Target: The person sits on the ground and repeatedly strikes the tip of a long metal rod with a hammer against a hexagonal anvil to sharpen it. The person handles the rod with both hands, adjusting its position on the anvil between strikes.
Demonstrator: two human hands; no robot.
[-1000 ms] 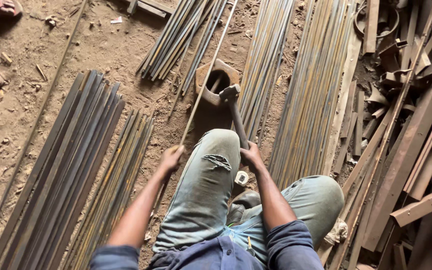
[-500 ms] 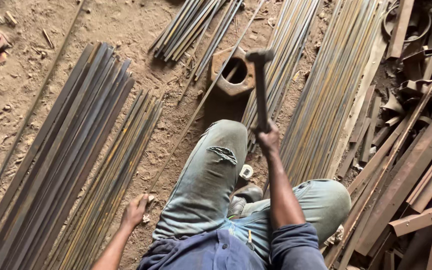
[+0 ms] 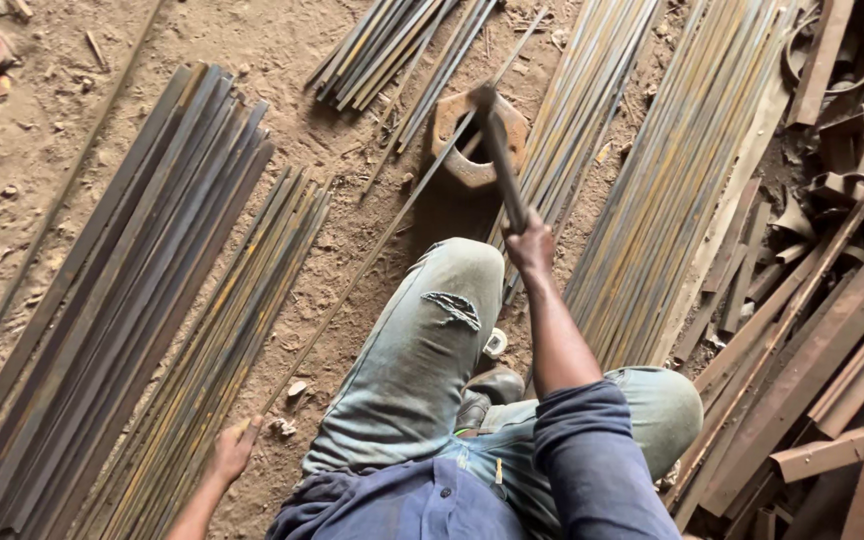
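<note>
Hammer over a thin rod on a rusty ring block.
Right hand (image 3: 530, 245) clenches the hammer (image 3: 497, 150); left hand (image 3: 232, 450) fingers grasp the rod (image 3: 372, 255) end; a square strike seems best.

Torn pale jeans (image 3: 422, 350), blue sleeves (image 3: 597, 455), dark shoes (image 3: 487, 390).

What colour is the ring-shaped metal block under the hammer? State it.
Rusty orange-brown, the ring-shaped block shows best in the head view, under the hammer in the right hand.
</note>
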